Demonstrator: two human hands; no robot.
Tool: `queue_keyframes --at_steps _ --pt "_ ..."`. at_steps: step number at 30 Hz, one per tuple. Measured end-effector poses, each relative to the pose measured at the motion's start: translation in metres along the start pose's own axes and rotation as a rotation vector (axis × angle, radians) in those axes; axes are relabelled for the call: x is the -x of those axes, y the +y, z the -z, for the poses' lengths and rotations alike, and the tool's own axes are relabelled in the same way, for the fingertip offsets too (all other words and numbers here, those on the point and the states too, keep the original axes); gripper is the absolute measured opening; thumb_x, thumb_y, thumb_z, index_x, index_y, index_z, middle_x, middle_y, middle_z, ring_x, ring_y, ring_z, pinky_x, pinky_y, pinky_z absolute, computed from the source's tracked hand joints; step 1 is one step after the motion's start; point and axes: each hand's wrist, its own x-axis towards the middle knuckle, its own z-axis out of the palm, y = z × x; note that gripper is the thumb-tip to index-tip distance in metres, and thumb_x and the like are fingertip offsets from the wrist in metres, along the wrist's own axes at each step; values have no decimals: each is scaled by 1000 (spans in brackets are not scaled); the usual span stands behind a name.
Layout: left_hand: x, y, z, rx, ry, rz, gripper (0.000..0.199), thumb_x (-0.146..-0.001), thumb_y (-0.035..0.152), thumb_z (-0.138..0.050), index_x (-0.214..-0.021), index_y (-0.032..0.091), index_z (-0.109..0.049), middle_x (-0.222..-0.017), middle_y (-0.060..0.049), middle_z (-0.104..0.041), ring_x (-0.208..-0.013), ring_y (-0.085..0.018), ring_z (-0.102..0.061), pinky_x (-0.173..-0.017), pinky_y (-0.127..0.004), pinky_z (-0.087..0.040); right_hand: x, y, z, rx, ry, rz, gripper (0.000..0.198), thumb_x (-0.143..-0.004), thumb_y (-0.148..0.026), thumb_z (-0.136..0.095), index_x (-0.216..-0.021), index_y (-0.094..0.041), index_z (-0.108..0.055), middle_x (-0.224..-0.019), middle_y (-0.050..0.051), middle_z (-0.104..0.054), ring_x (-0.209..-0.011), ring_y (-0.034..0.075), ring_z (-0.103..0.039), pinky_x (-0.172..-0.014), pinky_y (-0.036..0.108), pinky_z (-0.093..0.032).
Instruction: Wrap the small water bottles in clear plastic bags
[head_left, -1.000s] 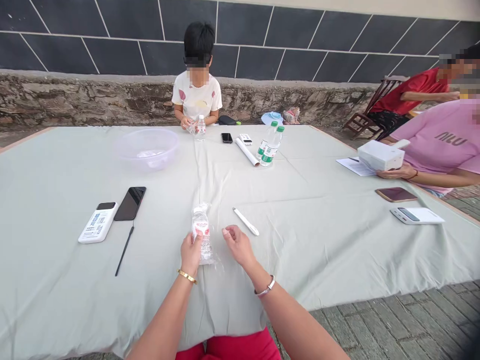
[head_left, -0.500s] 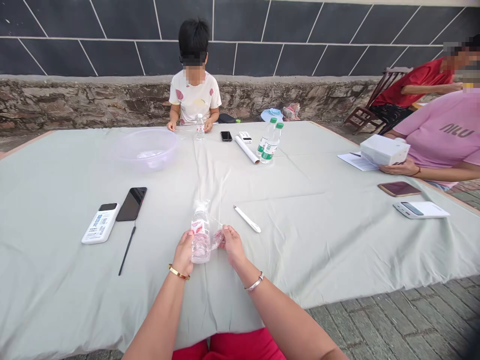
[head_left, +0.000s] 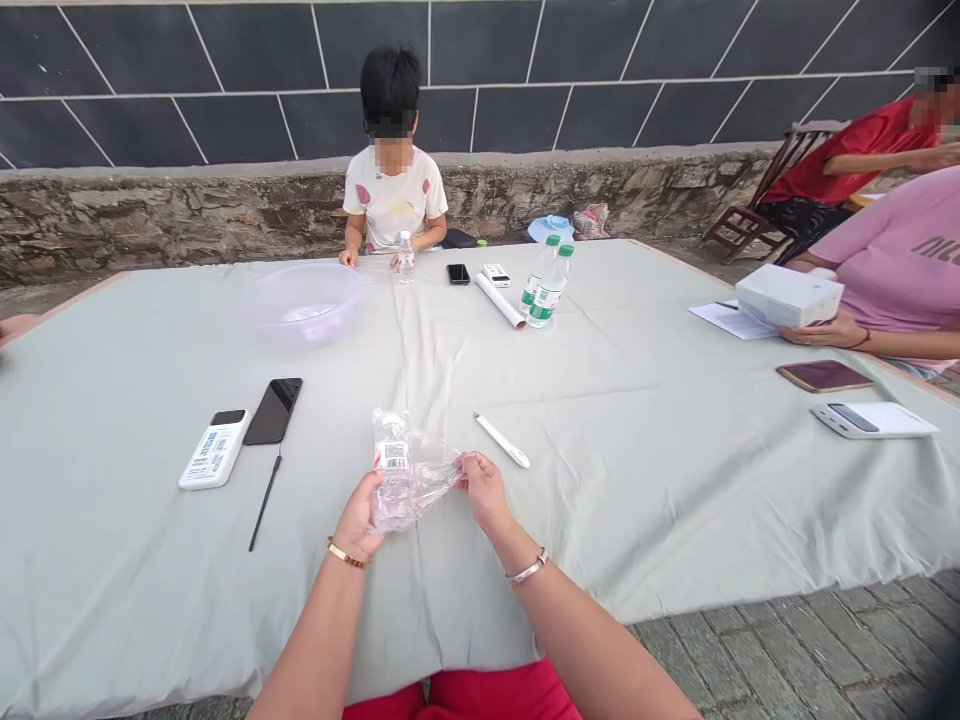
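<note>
A small clear water bottle (head_left: pixel 393 462) stands near the table's front edge, wrapped at least partly in thin clear plastic film (head_left: pixel 435 478). My left hand (head_left: pixel 361 518) is closed round the bottle's left side. Off to its right, my right hand (head_left: pixel 484 488) pinches an edge of the film and holds it stretched away from the bottle. A white pen-like tool (head_left: pixel 501 440) lies on the cloth just beyond my right hand. The bottle's cap is blurred under the film.
A black phone (head_left: pixel 274 411) and white power bank (head_left: pixel 214 450) lie left. Beyond are a purple basin (head_left: pixel 304 325), a paper roll (head_left: pixel 501 301) and two green-capped bottles (head_left: pixel 546 290). A person (head_left: pixel 395 200) sits opposite; another at right holds a white box (head_left: pixel 789 294).
My right hand has drawn the film out to the right, so it spreads wider. The bottle has turned in my left hand, now showing its barcode side.
</note>
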Motion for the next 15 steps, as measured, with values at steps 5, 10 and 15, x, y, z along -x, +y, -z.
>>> queue_keyframes --at_steps 5,10,15 --pt "-1 4 12 60 42 -82 31 -69 27 -58 -97 15 -61 -77 -4 -67 -71 -22 -67 -64 -34 -54 -9 4 13 652 5 158 32 -85 -35 -39 -56 -20 -41 -54 -3 -44 -53 12 -42 -53 24 -30" --pt "-4 -1 8 -187 108 -123 38 -67 42 -69 -93 16 -61 -71 -2 -65 -60 -17 -63 -57 -29 -50 -5 -6 20 1129 -47 213 29 -90 -29 -42 -63 -18 -46 -69 0 -51 -58 11 -44 -51 24 -24" --pt "-8 -11 -6 -719 243 -339 47 -63 41 -74 -101 17 -62 -88 -7 -69 -78 -21 -65 -69 -32 -51 -1 -10 26 1293 -29 174 27 -92 -30 -43 -69 -18 -52 -77 2 -55 -64 12 -50 -51 24 -23"
